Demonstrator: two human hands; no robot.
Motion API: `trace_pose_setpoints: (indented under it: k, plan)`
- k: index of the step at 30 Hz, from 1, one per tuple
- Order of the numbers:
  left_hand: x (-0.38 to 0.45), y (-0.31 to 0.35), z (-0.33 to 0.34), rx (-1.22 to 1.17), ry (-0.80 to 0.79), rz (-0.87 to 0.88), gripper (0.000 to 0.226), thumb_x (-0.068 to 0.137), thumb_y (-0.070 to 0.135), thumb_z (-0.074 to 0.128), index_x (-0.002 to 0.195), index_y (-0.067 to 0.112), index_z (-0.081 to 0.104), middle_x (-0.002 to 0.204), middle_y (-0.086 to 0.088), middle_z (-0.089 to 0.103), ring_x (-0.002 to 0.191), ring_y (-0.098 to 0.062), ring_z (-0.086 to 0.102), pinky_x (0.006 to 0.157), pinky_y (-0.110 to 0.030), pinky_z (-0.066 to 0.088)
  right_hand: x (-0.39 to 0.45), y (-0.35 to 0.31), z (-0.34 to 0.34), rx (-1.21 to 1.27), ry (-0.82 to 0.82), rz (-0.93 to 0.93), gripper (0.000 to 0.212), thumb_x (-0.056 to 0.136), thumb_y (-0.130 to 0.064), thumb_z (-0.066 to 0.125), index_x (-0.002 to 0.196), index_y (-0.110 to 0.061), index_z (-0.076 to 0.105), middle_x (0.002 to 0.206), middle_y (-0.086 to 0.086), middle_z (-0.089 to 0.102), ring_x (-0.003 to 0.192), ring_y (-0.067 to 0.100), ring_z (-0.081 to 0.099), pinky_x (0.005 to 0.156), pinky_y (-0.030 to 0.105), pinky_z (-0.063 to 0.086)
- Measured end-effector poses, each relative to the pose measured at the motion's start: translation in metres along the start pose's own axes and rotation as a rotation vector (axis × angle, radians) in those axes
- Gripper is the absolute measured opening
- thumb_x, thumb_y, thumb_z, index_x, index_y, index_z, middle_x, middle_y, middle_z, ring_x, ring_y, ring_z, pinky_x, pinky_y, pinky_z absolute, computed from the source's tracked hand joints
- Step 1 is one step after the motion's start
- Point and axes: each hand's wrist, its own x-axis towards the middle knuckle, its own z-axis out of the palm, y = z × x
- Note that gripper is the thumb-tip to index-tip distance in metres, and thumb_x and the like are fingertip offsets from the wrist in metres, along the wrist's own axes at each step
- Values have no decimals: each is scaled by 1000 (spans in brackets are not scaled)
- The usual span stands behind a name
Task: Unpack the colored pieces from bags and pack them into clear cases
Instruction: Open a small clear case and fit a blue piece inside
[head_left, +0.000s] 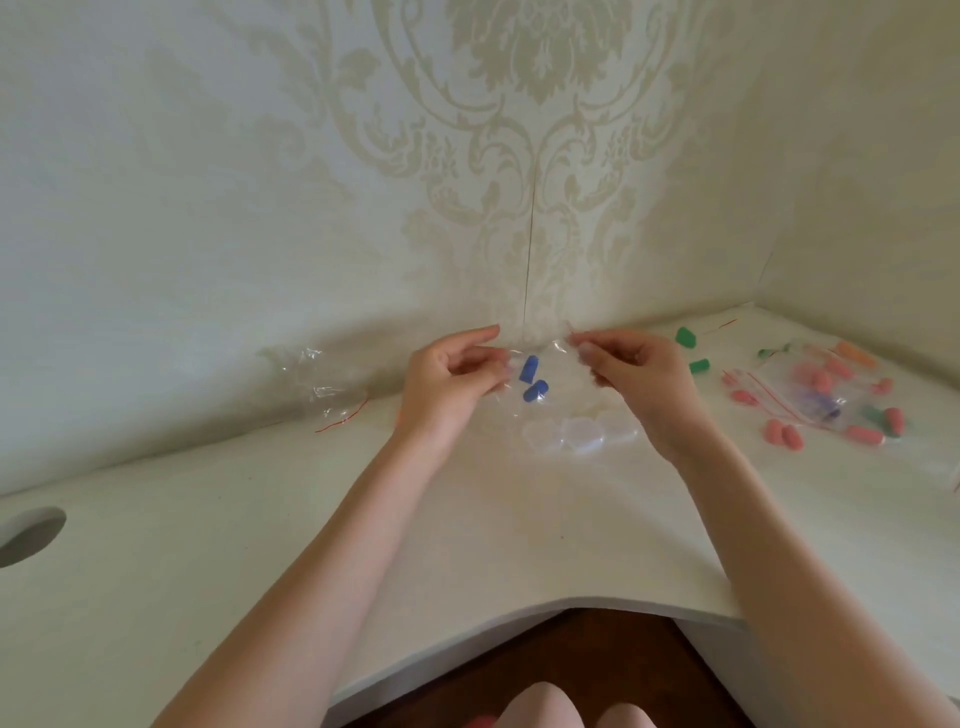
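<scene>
Blue pieces (532, 382), two of them, sit inside a small clear bag (540, 374) held above the desk (493, 519); left hand (452, 379) and right hand (631, 376) each pinch its top edge. Clear cases (582, 434) below look empty. Pink pieces (831, 400) mostly still bagged at right, green pieces (693, 351) loose. Early stage, I'd say.

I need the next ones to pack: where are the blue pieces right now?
In the head view, two blue pieces sit inside a small clear plastic bag held up centrally between the left hand and right hand, above the clear round cases.
</scene>
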Motion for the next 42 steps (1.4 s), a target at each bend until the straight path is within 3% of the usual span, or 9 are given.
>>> trace_pose_setpoints:
  k: [7,10,14,18,21,27,31,36,42]
  plan:
    - [10,4,-13,-65,188,75,20,80,-4,69,96,7,69,71,1,66,58,-4,60,59,-15,50,-5,6,-4,331,198,86,3,85,-17,70,83,-17,71,64,-7,58,64,9,52,67,24,44]
    - [-3,7,2,-14,97,164,13,79,-2,71,84,8,67,66,6,66,59,-6,60,58,-20,52,-12,4,2,278,223,-6,10,83,-17,72,76,-21,69,62,-10,57,63,8,48,67,22,42]
    - [-27,-1,34,2,-111,174,12,77,1,74,85,5,67,73,1,71,72,-12,67,73,-27,55,-21,3,13,115,141,-128,17,78,-8,75,69,-15,63,62,-11,62,64,6,55,64,18,46]
    - [-27,-11,35,1,-44,151,13,80,9,74,85,-1,67,76,-6,72,77,-22,70,76,-36,58,-26,4,18,26,60,-172,22,76,-2,75,65,-16,62,61,-5,65,63,12,59,62,24,48]
    - [-28,-13,32,-14,-32,61,5,82,6,71,82,4,67,78,-7,70,80,-23,69,72,-31,58,-27,6,20,-32,9,-195,19,75,-3,77,66,-8,60,65,9,63,62,14,52,61,26,42]
    - [-25,-11,31,-33,-106,-66,12,87,16,67,80,7,63,85,-9,68,79,-15,70,77,-34,59,-29,7,22,-90,-57,-203,25,73,-2,78,63,-9,56,58,-5,57,56,7,48,56,15,40]
    - [-20,-7,28,-62,-127,-80,19,89,14,64,72,9,61,75,-1,70,74,-12,69,73,-29,58,-25,5,20,57,-71,-127,21,73,-5,78,67,-3,58,61,-2,62,63,15,53,61,23,43]
    - [-22,-15,26,369,-72,315,15,94,10,56,79,14,57,71,9,64,66,-8,65,65,-24,55,-25,4,20,71,-92,-137,15,84,-3,68,74,-2,56,58,-9,61,56,9,54,58,20,46]
    - [-21,-20,26,692,-190,318,27,102,24,32,84,14,50,75,-1,63,67,-16,62,68,-45,51,-28,10,30,27,-102,-168,16,93,-2,53,80,-5,45,63,6,54,58,18,50,60,33,43]
